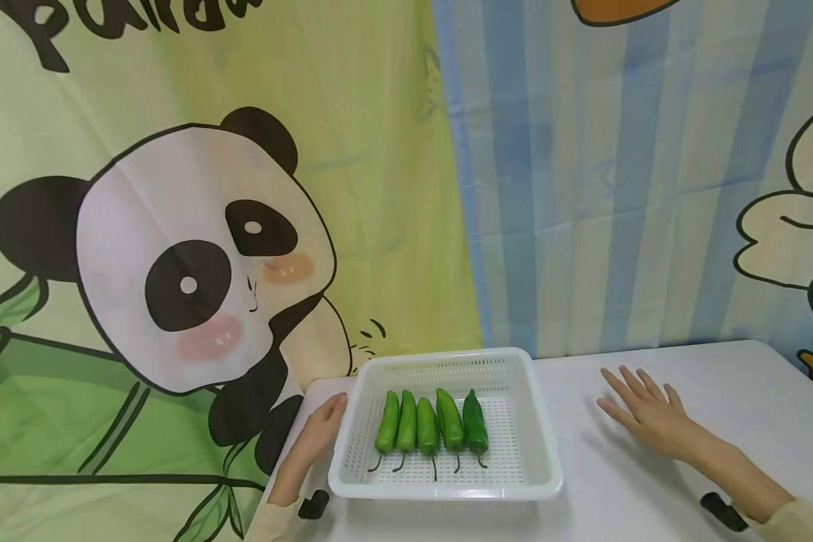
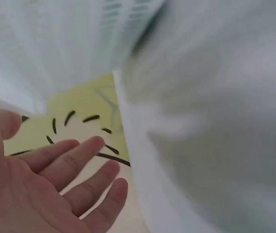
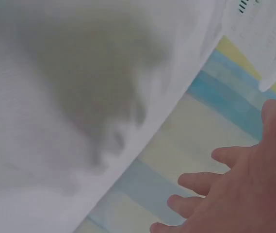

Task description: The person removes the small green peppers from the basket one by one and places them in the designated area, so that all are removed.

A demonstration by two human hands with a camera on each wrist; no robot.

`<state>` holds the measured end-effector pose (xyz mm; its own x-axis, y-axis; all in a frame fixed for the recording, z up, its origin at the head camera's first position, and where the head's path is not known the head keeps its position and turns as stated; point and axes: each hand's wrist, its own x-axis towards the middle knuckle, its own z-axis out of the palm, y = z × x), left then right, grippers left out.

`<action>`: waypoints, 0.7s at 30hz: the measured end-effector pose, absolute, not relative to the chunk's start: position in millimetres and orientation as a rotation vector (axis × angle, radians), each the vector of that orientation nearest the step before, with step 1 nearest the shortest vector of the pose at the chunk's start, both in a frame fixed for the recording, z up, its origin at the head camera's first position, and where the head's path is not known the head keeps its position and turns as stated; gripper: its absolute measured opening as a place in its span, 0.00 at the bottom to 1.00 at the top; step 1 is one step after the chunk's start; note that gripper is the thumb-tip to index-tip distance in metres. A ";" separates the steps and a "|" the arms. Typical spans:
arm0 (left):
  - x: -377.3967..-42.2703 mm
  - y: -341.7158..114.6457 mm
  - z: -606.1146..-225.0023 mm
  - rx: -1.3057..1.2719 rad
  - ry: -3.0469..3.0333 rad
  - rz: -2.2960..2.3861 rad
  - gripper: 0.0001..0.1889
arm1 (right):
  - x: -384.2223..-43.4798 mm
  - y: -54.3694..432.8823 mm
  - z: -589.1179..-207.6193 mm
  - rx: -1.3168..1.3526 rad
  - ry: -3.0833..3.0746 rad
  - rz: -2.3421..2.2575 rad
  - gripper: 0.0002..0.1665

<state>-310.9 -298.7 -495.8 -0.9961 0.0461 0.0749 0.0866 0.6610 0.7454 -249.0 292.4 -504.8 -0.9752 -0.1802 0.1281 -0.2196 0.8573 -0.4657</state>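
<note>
A white plastic basket point(image 1: 447, 491) with slotted walls stands on the white table. Several green peppers point(image 1: 426, 427) lie in it side by side in a row, stems toward the near side. The rightmost pepper point(image 1: 475, 423) is a darker green than the others. Just outside the basket's left wall is my left hand point(image 1: 320, 433), its fingers loosely extended with nothing in them; the left wrist view shows this palm and the basket wall close by. Well to the right of the basket, my right hand point(image 1: 657, 418) hovers over the table with spread fingers, casting a shadow below.
The white tabletop point(image 1: 772, 399) reaches back to hanging cloths. A panda-printed green cloth point(image 1: 393, 188) hangs behind on the left, a blue striped one point(image 1: 583, 188) on the right. A black wrist strap point(image 1: 314, 504) sits near my left sleeve, another point(image 1: 723, 512) near the right.
</note>
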 end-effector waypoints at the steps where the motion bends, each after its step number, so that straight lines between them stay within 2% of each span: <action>1: -310.4 -295.9 -493.9 -0.106 -2.821 -1.278 0.32 | -248.4 289.7 -502.2 0.323 -2.949 0.756 0.44; 6: -306.3 -280.3 -484.4 -0.100 -2.831 -1.324 0.33 | -246.5 275.9 -488.3 0.337 -2.941 0.741 0.44; 15: -295.4 -259.8 -479.6 -0.069 -2.736 -1.411 0.24 | -245.3 252.2 -469.6 0.408 -2.932 0.756 0.44; 21: -299.7 -257.4 -485.8 -0.008 -2.688 -1.487 0.24 | -246.7 242.2 -461.6 0.443 -2.936 0.726 0.45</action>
